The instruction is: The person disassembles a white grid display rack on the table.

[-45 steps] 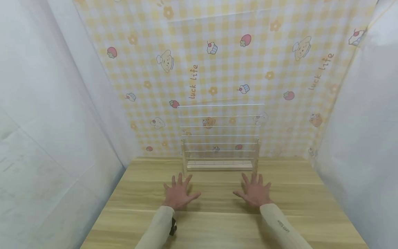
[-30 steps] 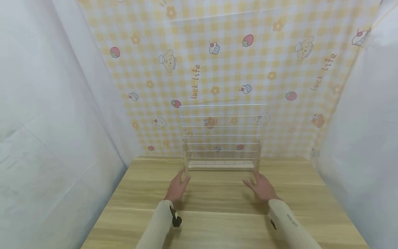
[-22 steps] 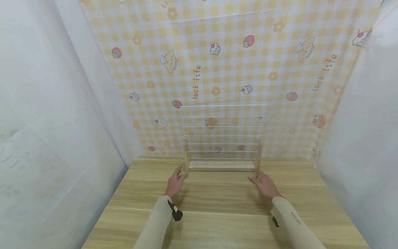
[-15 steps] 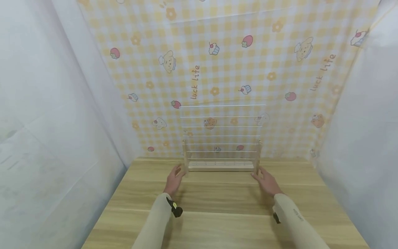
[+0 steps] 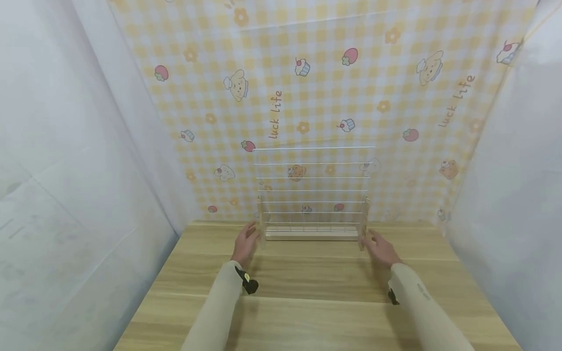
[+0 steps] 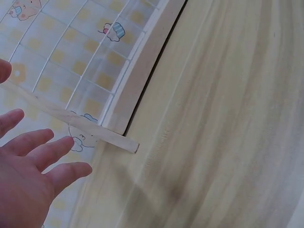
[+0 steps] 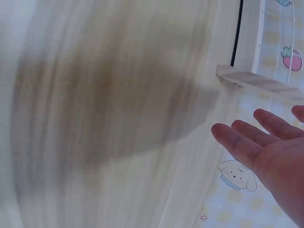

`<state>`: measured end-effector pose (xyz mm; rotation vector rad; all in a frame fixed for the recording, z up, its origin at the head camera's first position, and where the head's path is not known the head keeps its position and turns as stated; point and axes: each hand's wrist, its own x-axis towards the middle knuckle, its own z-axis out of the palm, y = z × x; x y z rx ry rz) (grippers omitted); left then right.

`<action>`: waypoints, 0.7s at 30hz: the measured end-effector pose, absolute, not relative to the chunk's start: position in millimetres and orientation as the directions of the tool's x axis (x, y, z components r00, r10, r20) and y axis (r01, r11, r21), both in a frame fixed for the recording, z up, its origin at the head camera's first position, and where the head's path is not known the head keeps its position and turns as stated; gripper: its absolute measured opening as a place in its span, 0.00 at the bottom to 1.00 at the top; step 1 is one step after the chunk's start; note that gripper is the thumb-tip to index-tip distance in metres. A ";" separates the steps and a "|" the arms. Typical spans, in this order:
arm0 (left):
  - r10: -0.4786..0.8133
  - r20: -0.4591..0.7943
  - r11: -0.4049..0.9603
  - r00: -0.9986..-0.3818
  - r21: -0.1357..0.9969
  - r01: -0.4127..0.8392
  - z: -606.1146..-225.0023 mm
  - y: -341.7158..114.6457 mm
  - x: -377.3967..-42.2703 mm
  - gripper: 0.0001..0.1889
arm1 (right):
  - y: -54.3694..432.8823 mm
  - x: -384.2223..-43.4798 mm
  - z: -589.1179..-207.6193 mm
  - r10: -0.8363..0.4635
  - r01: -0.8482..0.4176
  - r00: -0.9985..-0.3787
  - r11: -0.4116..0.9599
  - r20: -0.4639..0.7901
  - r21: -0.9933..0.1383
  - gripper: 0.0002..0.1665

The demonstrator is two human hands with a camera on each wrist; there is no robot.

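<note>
A white wire grid rack with a pale wooden base bar and wooden side posts stands upright at the back of the table. My left hand is beside its left post. In the left wrist view, the fingers are relaxed and apart from the wood, with nothing held. On the other side, my right hand is close to the right post. The right wrist view has its fingers extended below the wooden post end, palm empty.
The wood-grain table stretches in front of the rack. Behind it hangs a yellow checked cloth with cartoon prints. White sheets close off the left side and the right side. A dark wrist device is on my left wrist.
Both hands, first spread flat on the table before the rack, have turned inward and moved forward and outward to its two side posts. The rack has stayed in place.
</note>
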<state>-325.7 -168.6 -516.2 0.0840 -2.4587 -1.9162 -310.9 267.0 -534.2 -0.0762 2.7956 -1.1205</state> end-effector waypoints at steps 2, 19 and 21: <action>-0.070 -0.002 0.280 -0.998 0.960 -0.022 -513.2 -168.3 -330.8 0.28 | 270.3 -315.9 -533.5 -0.094 -0.010 -0.992 0.730 -0.085 -0.683 0.45; -0.059 0.064 0.305 -0.996 0.951 0.043 -482.4 -171.3 -356.1 0.28 | 270.9 -341.6 -483.8 -0.086 -0.025 -0.994 0.749 -0.060 -0.662 0.43; -0.055 0.068 0.301 -0.996 0.953 0.048 -480.2 -171.1 -357.2 0.28 | 270.5 -344.9 -477.9 -0.083 -0.033 -0.996 0.752 -0.044 -0.658 0.43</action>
